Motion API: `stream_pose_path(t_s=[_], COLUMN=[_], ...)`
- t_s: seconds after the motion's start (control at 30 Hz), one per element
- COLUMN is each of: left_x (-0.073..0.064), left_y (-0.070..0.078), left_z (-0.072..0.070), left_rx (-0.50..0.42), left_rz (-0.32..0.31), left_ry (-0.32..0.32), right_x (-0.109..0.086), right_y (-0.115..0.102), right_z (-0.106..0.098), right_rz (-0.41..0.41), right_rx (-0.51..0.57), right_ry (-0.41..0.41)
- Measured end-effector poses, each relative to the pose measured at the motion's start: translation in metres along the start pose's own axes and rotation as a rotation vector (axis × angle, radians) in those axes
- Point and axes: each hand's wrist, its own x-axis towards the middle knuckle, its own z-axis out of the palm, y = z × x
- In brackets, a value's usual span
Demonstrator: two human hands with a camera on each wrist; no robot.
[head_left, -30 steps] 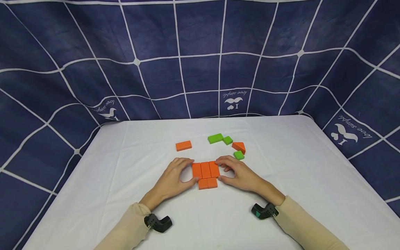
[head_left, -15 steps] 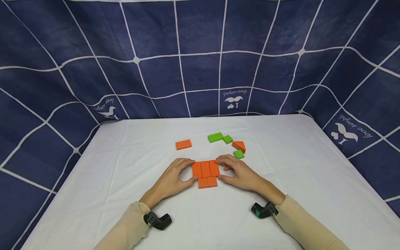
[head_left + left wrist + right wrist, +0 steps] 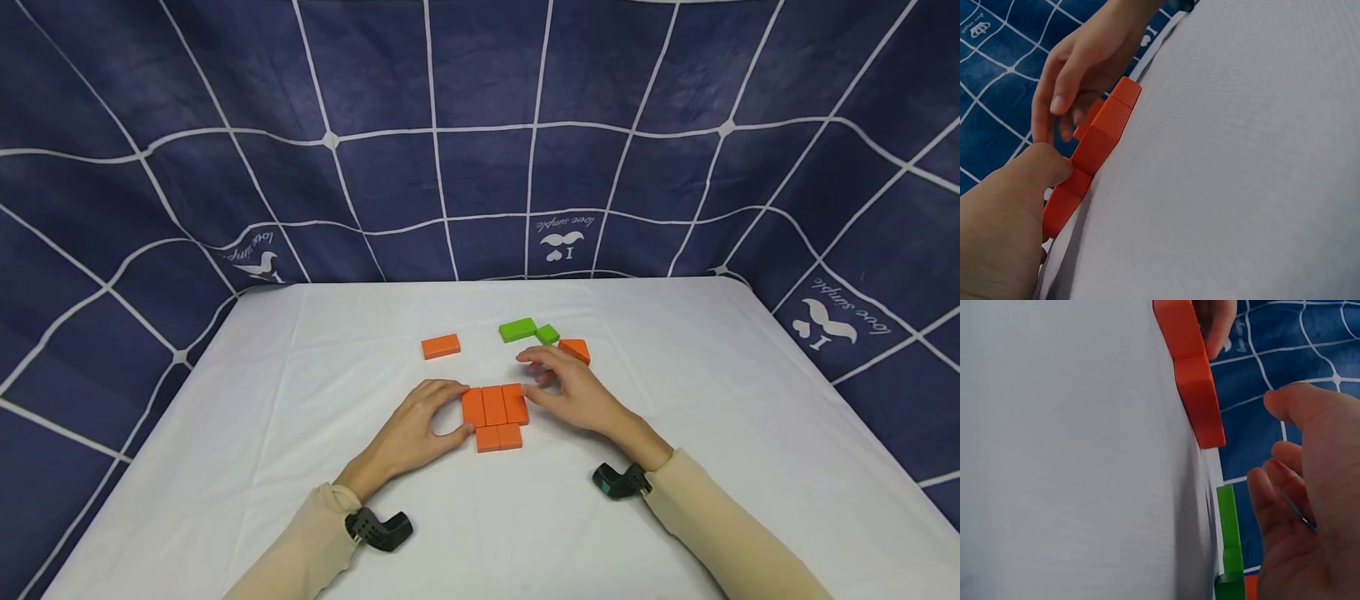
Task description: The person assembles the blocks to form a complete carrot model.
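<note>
Three orange rectangular blocks (image 3: 493, 406) lie side by side on the white cloth, with two smaller orange blocks (image 3: 498, 437) against their near edge. My left hand (image 3: 408, 429) holds the leftmost rectangular block, thumb at its near corner and fingertips at its far corner. In the left wrist view, that thumb touches the orange row. My right hand (image 3: 573, 390) is just to the right of the row, its fingers loosely bent and holding nothing. The right wrist view shows a gap between the right thumb and the orange blocks (image 3: 1200, 400).
Behind the row, an orange block (image 3: 441, 347) lies to the left. A long green block (image 3: 517, 330) and a small green block (image 3: 548, 334) lie farther back, near an orange block (image 3: 576, 349) partly covered by my right hand. A dark blue checked curtain (image 3: 480, 167) hangs behind the table.
My right hand has let go of the right side of the orange row and moved slightly back and away, covering the nearer small green block. The left hand and the row stay in place.
</note>
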Motion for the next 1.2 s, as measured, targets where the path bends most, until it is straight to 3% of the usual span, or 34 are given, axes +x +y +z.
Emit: stream_pose_path(t_s=[0.2, 0.43, 0.7, 0.93, 1.2], left_x=[0.0, 0.0, 0.0, 0.0, -0.001], left_y=[0.0, -0.001, -0.001, 0.0, -0.001], left_z=[-0.001, -0.001, -0.001, -0.001, -0.002], left_rx=[0.007, 0.01, 0.005, 0.012, 0.011], left_rz=[-0.002, 0.011, 0.02, 0.019, 0.018], left_ry=[-0.006, -0.002, -0.005, -0.01, -0.009], right_x=[0.027, 0.065, 0.101, 0.118, 0.127], right_y=[-0.004, -0.013, -0.011, -0.011, -0.013], right_z=[0.001, 0.002, 0.017, 0.031, 0.043], right_rz=[0.045, 0.054, 0.069, 0.142, 0.161], right_rx=[-0.024, -0.084, -0.124, -0.121, -0.142], right_ry=[-0.015, -0.109, -0.213, -0.259, -0.279])
